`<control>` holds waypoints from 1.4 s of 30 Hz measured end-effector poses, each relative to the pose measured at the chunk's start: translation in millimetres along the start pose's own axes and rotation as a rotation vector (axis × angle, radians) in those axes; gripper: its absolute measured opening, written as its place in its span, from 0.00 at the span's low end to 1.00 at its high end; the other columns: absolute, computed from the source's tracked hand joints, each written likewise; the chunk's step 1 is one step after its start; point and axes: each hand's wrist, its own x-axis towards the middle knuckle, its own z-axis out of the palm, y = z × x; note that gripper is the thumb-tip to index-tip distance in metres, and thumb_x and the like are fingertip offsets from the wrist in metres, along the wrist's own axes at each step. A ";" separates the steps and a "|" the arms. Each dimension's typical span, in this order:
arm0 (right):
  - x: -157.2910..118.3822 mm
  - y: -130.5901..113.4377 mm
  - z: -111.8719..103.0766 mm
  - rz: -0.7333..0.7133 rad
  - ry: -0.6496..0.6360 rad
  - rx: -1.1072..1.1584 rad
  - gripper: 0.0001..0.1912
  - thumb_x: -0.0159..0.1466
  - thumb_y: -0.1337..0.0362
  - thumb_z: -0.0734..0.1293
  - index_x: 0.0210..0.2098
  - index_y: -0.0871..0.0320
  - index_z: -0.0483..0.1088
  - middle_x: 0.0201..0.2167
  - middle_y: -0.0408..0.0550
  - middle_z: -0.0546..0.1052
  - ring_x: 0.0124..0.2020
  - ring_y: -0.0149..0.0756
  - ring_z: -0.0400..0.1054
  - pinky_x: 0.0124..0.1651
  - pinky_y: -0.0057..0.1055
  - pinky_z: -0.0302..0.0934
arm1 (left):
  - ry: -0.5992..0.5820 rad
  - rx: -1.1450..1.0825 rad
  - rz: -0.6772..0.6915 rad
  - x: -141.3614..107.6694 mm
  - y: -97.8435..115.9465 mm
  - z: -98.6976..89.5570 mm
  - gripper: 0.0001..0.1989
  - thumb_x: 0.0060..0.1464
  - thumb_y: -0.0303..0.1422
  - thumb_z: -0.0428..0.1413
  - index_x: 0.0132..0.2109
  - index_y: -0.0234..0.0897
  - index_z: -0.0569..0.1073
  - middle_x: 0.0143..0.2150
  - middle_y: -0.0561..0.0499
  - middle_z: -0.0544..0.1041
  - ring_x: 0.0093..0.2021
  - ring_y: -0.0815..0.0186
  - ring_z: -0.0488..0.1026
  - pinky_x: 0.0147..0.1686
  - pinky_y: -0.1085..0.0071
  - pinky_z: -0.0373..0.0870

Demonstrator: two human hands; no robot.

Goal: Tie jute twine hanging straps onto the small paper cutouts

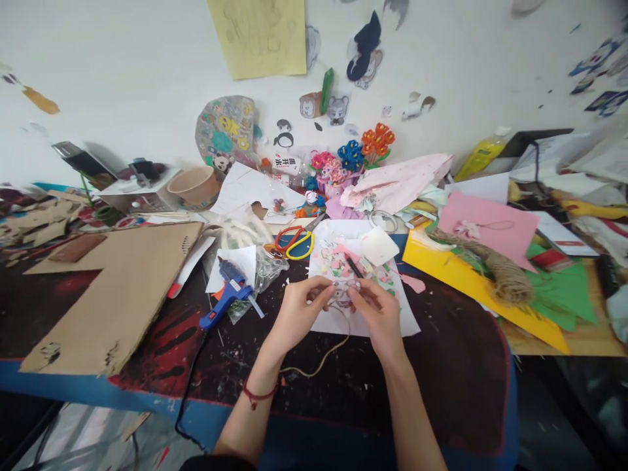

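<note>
Between my left hand [305, 309] and my right hand [377, 313] is a small paper cutout [342, 296] with a drawn grey cartoon animal face. The fingers and thumbs of both hands pinch it at its two sides. A thin tan string [314, 374] curves from below the cutout across the dark tabletop, and where it joins is hidden. Beneath and beyond my hands lies a white sheet [395, 325] strewn with pink and green paper scraps. A dark pen [352, 265] rests among the scraps, just past the cutout.
Left of my hands lies a blue glue gun [230, 297] with its cord. Scissors [297, 242] with red and yellow handles lie behind. Cardboard [127, 288] covers the left side. On the right are a twine roll [507, 281], yellow card [441, 284] and pink paper [490, 226].
</note>
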 end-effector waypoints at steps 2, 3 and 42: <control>-4.6 -3.4 0.0 0.018 0.002 0.008 0.16 0.58 0.56 0.76 0.40 0.59 0.77 0.31 0.46 0.80 0.27 0.31 0.72 0.29 0.29 0.69 | 0.033 0.005 0.004 -3.5 3.0 4.8 0.10 0.63 0.36 0.57 0.37 0.35 0.77 0.26 0.53 0.76 0.25 0.71 0.74 0.29 0.76 0.68; -6.7 -4.9 0.6 0.029 0.005 0.013 0.17 0.57 0.56 0.76 0.41 0.59 0.77 0.32 0.47 0.81 0.29 0.32 0.73 0.30 0.29 0.70 | 0.055 0.012 0.006 -5.3 4.6 7.3 0.09 0.63 0.36 0.56 0.37 0.35 0.77 0.27 0.53 0.77 0.25 0.71 0.74 0.29 0.76 0.69; -57.6 -30.7 -88.0 0.123 0.257 -0.080 0.11 0.50 0.63 0.81 0.31 0.57 0.80 0.26 0.46 0.79 0.24 0.33 0.71 0.25 0.28 0.70 | 0.159 0.780 0.223 -7.3 4.2 14.3 0.08 0.66 0.27 0.52 0.47 0.38 0.76 0.42 0.48 0.81 0.41 0.64 0.78 0.39 0.70 0.72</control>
